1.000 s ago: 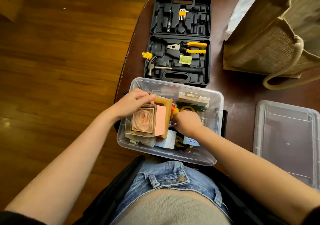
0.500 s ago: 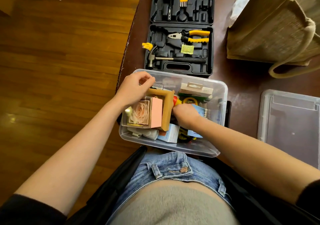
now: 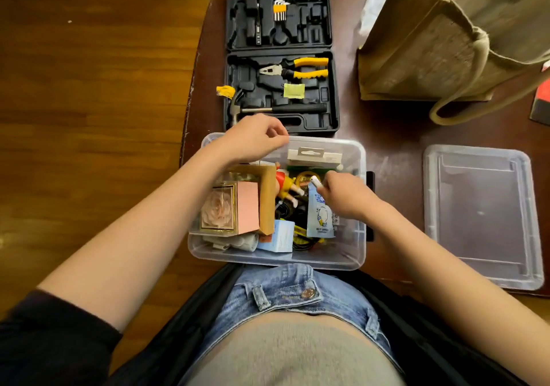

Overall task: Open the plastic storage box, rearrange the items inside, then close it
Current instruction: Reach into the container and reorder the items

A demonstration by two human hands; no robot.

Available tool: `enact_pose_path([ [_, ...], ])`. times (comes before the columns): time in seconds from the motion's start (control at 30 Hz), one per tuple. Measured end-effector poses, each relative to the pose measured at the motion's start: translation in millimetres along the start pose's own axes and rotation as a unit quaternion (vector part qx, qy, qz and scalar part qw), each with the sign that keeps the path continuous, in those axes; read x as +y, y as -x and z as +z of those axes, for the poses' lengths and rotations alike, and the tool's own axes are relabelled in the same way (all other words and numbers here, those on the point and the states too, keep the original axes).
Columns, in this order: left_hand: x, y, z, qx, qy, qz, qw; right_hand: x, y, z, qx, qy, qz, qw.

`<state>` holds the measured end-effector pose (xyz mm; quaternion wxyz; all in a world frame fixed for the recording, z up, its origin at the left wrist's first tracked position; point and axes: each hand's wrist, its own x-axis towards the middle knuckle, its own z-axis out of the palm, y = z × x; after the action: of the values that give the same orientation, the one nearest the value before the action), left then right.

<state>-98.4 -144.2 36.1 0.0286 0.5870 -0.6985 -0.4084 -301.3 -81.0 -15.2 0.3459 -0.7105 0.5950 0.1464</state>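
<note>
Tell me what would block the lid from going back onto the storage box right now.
Both hands: the left hand is over the far rim of the storage box and the right hand is inside it, pinching a blue pouch. The lid lies apart on the table, to the right.

Soft warm indoor light, evenly bright, pale glare on the wooden floor [image 3: 89, 94] at left, faint sheen on the clear lid [image 3: 482, 216], wide-angle bending at the edges, slight motion blur on the left hand [image 3: 256, 138].
</note>
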Motion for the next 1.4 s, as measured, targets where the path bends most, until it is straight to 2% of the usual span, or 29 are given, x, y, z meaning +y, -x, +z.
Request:
enact_pose_path([
  [0.1,13.7,-18.1,8.6,-0.083,-0.130,-0.030,0.988,-7.0,-2.1,7.3,0.022,0.005,0.012,1.000],
  [0.27,23.1,-27.5,27.8,-0.213,-0.167,-0.006,0.963,-8.7,-17.0,25.0,0.009,-0.016,0.039,0.999],
  [0.5,23.2,-30.5,34.1,-0.250,-0.188,0.009,0.950,-10.5,-14.3,35.2,-0.004,-0.056,0.062,0.997],
  [0.73,29.3,-33.8,45.6,-0.349,-0.214,-0.003,0.912,-7.6,-1.0,37.9,-0.011,-0.072,0.052,0.996],
  [1.0,34.0,-46.7,80.7,-0.382,-0.242,-0.008,0.892,-7.3,6.1,38.0,-0.020,-0.153,0.083,0.985],
  [1.2,23.2,-51.3,93.3,-0.333,-0.361,0.058,0.869,-8.9,7.5,38.8,0.004,-0.178,0.106,0.978],
  [1.4,16.3,-52.6,104.7,-0.333,-0.372,0.027,0.866,-13.6,3.4,32.3,0.000,-0.181,0.156,0.971],
])
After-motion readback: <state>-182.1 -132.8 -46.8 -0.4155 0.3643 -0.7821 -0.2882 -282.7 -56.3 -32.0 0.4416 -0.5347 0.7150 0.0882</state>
